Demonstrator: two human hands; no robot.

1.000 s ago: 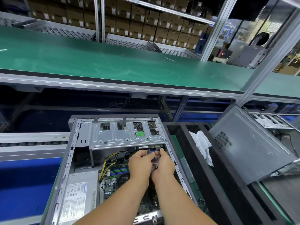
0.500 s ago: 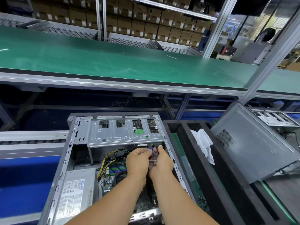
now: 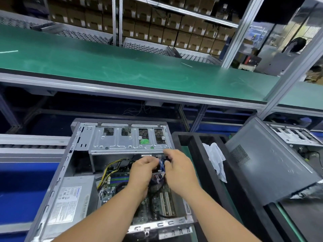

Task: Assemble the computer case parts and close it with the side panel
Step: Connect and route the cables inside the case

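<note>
Open grey steel computer case point(image 3: 76, 165) lies on its side, interior up. Left hand point(image 3: 141, 173) and right hand point(image 3: 180, 173) inside it, fingers of both curled, pinching blue cable bundle point(image 3: 161, 165) just below silver drive cage point(image 3: 129, 138). Case holds green motherboard point(image 3: 157, 198), grey power supply point(image 3: 70, 199), yellow-black wires point(image 3: 111, 163). Black foam tray point(image 3: 194, 145) beside case holds white cloth point(image 3: 215, 158). Grey side panel point(image 3: 269, 165) leans tilted at right. Green bench top point(image 3: 104, 67) beyond; cardboard boxes point(image 3: 157, 32) shelved behind.

Two hands point(image 3: 141, 173) point(image 3: 180, 172); one open case point(image 3: 73, 165); perhaps two panels point(image 3: 272, 165).
</note>
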